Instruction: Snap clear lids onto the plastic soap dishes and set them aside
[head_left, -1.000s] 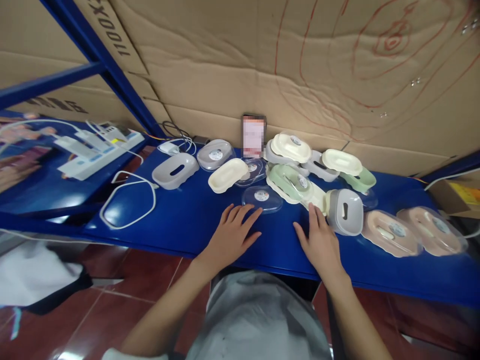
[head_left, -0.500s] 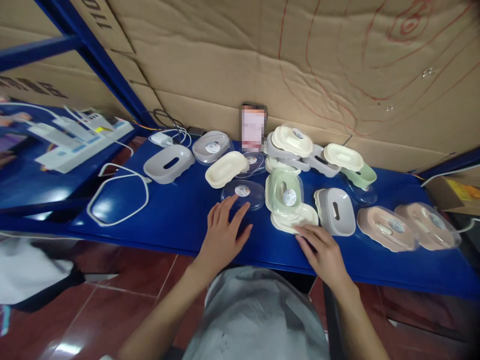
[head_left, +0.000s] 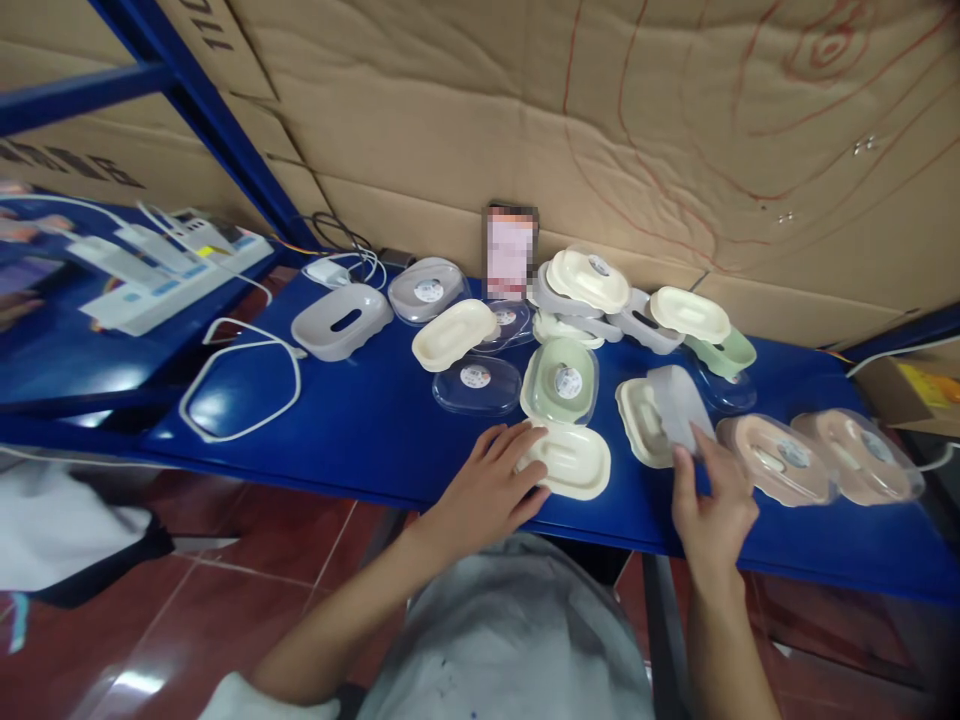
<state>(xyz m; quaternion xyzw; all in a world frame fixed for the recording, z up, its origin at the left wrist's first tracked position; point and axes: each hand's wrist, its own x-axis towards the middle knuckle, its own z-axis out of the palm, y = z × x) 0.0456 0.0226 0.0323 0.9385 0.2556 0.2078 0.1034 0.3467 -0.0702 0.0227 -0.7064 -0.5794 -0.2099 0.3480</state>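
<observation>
Right hand grip pinches grey lid (left hand flat).

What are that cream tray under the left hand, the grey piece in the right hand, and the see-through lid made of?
Cream tray: probably moulded plastic, matt, with smooth rounded edges. Grey piece: likely the same opaque plastic, with an even, dull surface. See-through lid: thin clear plastic, glossy, the blue table showing through it.

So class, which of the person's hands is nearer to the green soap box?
Left. The left hand lies just below the green soap box, touching the cream tray beside it. The right hand is further right, holding a grey tray.
</observation>
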